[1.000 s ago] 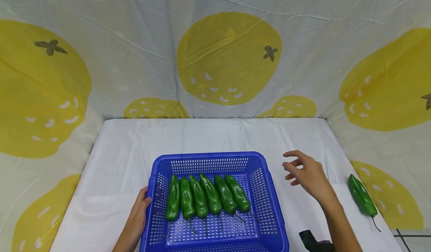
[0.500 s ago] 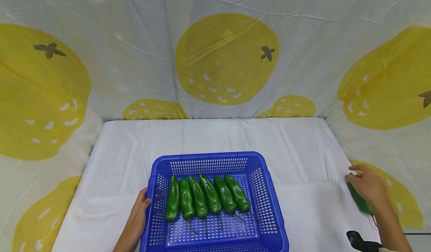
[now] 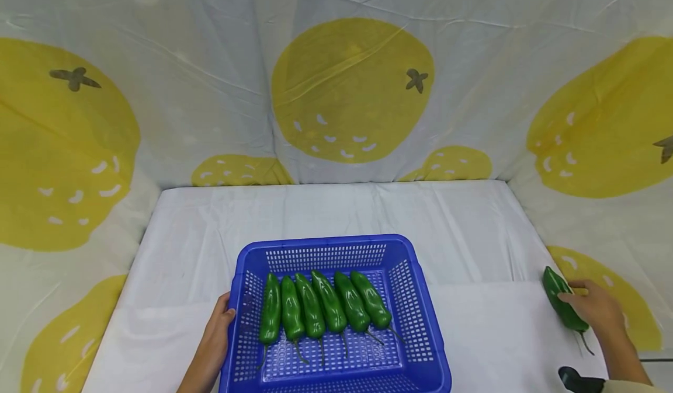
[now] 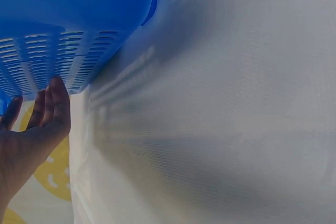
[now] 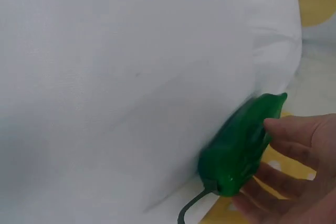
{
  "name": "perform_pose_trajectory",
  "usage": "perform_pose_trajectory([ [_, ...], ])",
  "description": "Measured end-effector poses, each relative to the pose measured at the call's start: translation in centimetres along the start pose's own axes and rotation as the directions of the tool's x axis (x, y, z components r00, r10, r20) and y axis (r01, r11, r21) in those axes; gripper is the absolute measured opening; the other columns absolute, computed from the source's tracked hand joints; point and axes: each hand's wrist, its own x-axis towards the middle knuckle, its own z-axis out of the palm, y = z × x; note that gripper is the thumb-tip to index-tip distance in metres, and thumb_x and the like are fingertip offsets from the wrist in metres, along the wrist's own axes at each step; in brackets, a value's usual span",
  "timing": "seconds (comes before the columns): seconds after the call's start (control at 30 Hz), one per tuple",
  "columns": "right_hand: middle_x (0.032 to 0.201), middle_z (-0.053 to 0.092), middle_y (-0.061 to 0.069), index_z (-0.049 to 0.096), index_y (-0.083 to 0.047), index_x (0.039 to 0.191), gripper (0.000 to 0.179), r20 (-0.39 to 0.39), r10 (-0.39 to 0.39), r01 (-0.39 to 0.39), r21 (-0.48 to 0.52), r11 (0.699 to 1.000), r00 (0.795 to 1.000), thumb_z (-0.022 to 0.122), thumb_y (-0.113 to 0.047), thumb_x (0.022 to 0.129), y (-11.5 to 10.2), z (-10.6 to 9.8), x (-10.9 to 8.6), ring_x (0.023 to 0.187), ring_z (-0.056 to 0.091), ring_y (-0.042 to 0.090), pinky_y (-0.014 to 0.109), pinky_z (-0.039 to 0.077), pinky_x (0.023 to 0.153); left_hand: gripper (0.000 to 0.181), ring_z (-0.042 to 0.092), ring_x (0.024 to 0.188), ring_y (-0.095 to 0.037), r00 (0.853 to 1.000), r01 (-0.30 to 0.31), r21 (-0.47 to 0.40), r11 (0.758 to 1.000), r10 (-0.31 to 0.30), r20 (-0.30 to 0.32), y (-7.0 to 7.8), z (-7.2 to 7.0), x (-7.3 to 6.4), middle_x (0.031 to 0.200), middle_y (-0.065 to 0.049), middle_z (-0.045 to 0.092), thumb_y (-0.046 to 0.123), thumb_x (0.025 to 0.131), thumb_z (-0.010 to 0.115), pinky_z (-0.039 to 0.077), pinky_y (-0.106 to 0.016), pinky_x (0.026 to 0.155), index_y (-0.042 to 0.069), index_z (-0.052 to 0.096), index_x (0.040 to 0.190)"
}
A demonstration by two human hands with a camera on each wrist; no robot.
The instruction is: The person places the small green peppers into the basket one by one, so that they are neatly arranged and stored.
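Note:
A blue plastic basket (image 3: 326, 242) sits at the front of the white-covered table, with several glossy green peppers (image 3: 328, 305) side by side in it, stems toward me. My left hand (image 3: 212, 334) holds the basket's left side, thumb on the rim; in the left wrist view its fingers (image 4: 60, 103) lie along the slotted outer wall. Over at the table's right edge, my right hand (image 3: 599, 308) grips a single green pepper (image 3: 559, 299). The right wrist view shows the thumb on that pepper (image 5: 236, 150) and the other fingers curled along its far side and underneath.
White cloth (image 3: 484, 223) covers the table. Hanging fabric printed with yellow fruit (image 3: 352, 89) encloses it at the back and both sides. A black strap piece (image 3: 578, 380) shows at my right wrist.
My right hand has moved right from beside the basket to the lone pepper and taken hold of it. The left hand and the basket have stayed in place.

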Motion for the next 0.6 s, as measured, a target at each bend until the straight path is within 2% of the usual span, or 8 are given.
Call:
perform_pose_trajectory([
  [0.3, 0.121, 0.041, 0.045, 0.037, 0.014, 0.134, 0.062, -0.016, -0.069, 0.070, 0.020, 0.997, 0.997, 0.066, -0.019, 0.090, 1.07, 0.51, 1.07, 0.103, 0.047, 0.055, 0.058, 0.044, 0.078, 0.044, 0.052, 0.116, -0.039, 1.000, -0.006, -0.001, 1.000, 0.006, 0.001, 0.05, -0.02, -0.08, 0.140, -0.025, 0.038, 0.021, 0.108, 0.022, 0.051, -0.051, 0.085, 0.008, 0.024, 0.150],
  [0.6, 0.120, 0.042, 0.044, 0.037, 0.013, 0.135, 0.062, -0.028, -0.053, 0.054, 0.014, 0.998, 0.998, 0.066, -0.020, 0.091, 0.75, 0.49, 0.70, 0.103, 0.047, 0.054, 0.057, 0.045, 0.077, 0.044, 0.054, 0.113, -0.037, 1.000, -0.001, 0.004, 1.000, 0.001, -0.009, 0.02, 0.03, 0.05, 0.138, -0.025, 0.041, 0.021, 0.108, 0.023, 0.052, -0.049, 0.083, 0.009, 0.026, 0.150],
])
